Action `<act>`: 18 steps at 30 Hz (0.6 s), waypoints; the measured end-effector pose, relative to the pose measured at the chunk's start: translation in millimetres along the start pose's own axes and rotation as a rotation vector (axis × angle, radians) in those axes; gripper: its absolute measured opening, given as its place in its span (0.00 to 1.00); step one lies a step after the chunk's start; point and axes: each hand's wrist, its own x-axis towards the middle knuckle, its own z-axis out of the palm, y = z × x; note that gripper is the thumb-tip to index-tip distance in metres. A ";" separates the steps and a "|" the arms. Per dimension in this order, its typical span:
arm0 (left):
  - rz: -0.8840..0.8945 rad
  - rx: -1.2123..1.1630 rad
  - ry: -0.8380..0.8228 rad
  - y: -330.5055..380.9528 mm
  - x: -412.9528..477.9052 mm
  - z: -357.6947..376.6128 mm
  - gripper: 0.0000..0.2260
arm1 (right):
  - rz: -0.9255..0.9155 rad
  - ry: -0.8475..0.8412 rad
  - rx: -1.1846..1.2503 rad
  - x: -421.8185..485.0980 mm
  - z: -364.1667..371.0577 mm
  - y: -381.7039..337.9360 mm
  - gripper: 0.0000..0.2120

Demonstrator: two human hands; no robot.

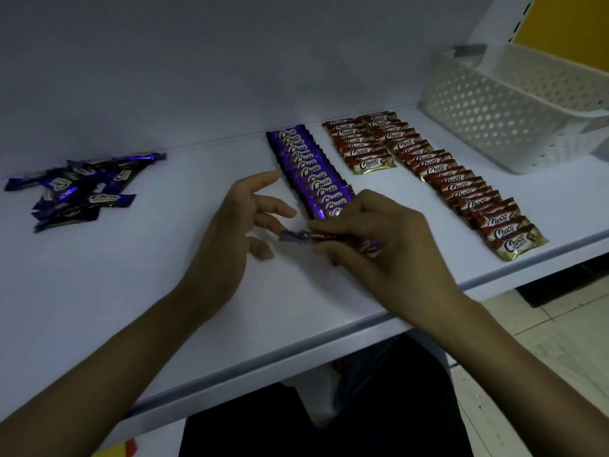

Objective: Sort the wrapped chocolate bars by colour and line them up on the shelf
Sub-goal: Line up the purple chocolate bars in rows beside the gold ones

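"Choco" in white script on the purple wrappers (309, 174), the same on the red wrappers (468, 196)

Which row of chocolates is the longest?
The right-hand red row, nearest the basket; it stretches further than the short red row and the purple row.

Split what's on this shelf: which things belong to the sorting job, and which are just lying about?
Job: loose purple pile; purple row; short red row; long red row; bar held by right hand.
Lying about: white basket.
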 end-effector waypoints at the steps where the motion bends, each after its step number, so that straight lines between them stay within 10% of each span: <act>1: 0.005 0.009 0.038 -2.5 1.5 -1.5 0.30 | -0.037 -0.038 -0.093 -7.2 -3.8 2.8 0.12; 6: 0.001 -0.002 0.114 -7.0 3.5 -1.6 0.21 | -0.138 -0.288 -0.238 -35.2 -11.9 4.1 0.16; 18: 0.097 0.222 0.088 -19.4 -1.7 -4.0 0.11 | -0.009 -0.219 -0.274 -29.9 -37.5 26.1 0.17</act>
